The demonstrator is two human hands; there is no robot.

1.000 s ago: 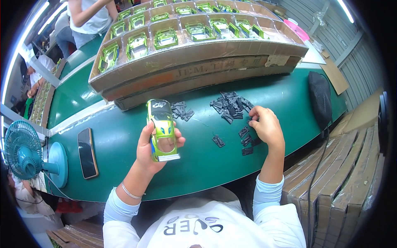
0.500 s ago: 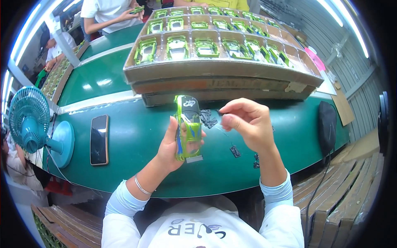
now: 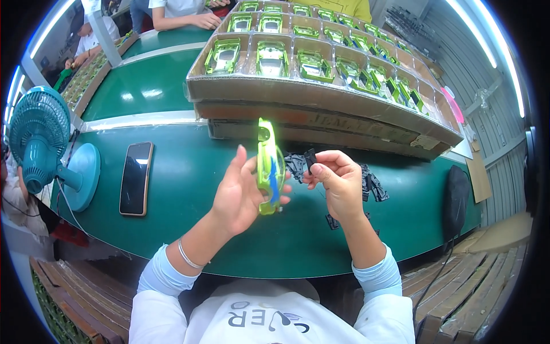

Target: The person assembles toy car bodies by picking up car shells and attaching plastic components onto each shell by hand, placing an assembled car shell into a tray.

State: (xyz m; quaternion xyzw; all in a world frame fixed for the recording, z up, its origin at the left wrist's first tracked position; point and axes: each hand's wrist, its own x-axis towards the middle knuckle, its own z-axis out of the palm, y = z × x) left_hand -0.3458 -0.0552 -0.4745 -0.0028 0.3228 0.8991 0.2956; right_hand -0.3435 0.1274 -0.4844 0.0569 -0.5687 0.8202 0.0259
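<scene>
My left hand (image 3: 236, 195) holds a bright green toy car body (image 3: 267, 166) with blue side marks, turned up on its side. The thumb stands apart while the fingers reach behind the shell. In my right hand (image 3: 342, 186) a small black plastic part (image 3: 310, 160) is pinched between thumb and fingertips, a short way right of the car body and not touching it. Behind and beside my right hand lie more black plastic parts (image 3: 373, 187) on the green table (image 3: 177, 178). Part of that pile is hidden by the hand.
A divided cardboard box (image 3: 321, 94) with green car bodies stands across the table's far side, on another box. A phone (image 3: 136, 179) and a teal fan (image 3: 43, 137) are at left. A black pouch (image 3: 456, 198) lies at right. A co-worker's hand (image 3: 206, 21) rests beyond.
The car body has been turned from its top onto its side. My right hand has brought a black part up, upright in its fingers. The view has shifted slightly.
</scene>
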